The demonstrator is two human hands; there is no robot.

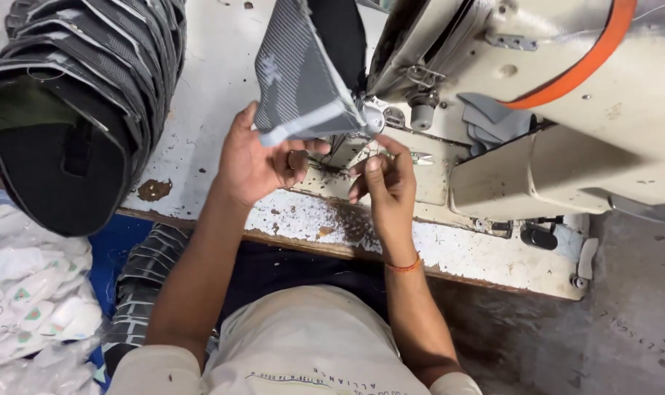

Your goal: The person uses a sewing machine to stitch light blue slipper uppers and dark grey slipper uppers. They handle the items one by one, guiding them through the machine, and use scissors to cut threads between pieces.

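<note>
Head view: a grey shoe upper [303, 73] is held at the needle of a sewing machine [566, 110].
Its lower edge is pinched by the left hand [256, 164]; the right hand [387, 183] is curled near thread, apparently empty. Stitching seems under way, and steady feeding is called for.

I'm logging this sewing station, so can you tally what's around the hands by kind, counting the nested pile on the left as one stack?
Sewing machine: 1
Grey fabric piece at the needle, held by the left hand: 1
Stack of dark fabric pieces: 1
Small snips on the machine bed, beyond the right hand: 1
Orange belt: 1
Total: 5
</note>
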